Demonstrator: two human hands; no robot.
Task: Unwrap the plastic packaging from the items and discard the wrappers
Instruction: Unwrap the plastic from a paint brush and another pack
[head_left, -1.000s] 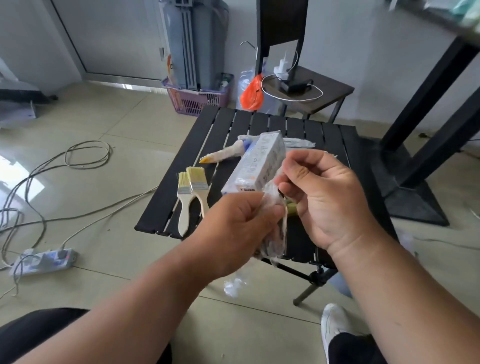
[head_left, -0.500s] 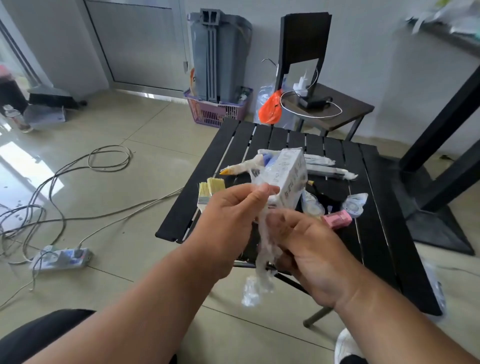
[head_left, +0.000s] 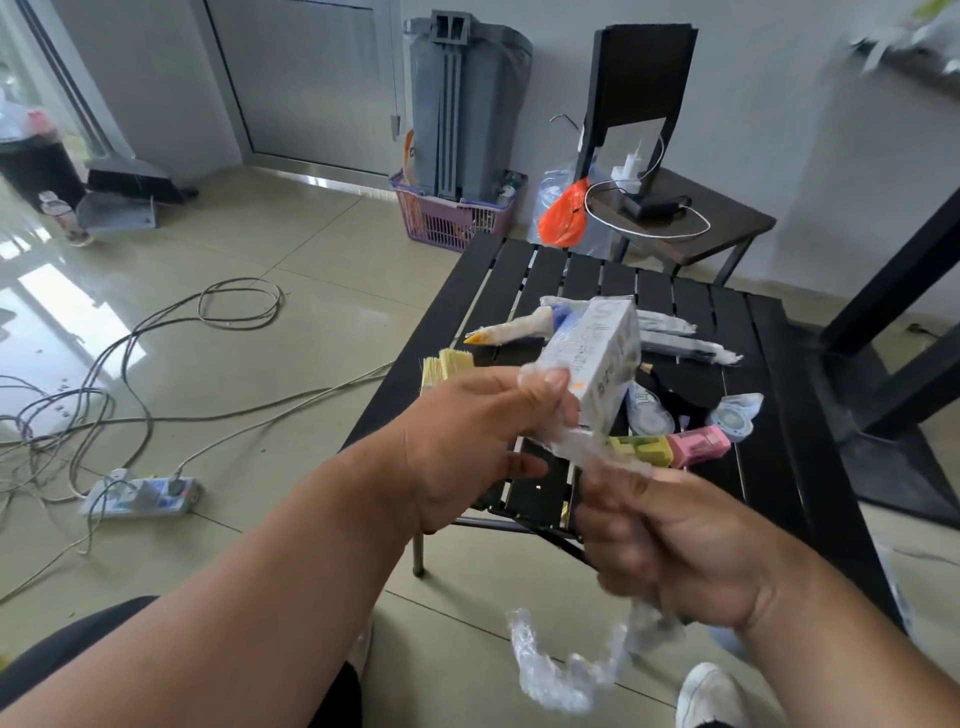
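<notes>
Clear wrapper (head_left: 576, 670) in right hand (head_left: 675, 545); left hand (head_left: 467, 436) grips box (head_left: 597, 364).

Two hands: left hand (head_left: 467, 441), right hand (head_left: 675, 540). One white box (head_left: 597, 364), one clear wrapper (head_left: 566, 670), two paintbrushes (head_left: 447, 366) at nine o'clock.

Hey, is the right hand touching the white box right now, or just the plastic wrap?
Apart. The head view shows the right hand below the white box, gripping only the plastic wrap, with black table visible between them.
</notes>
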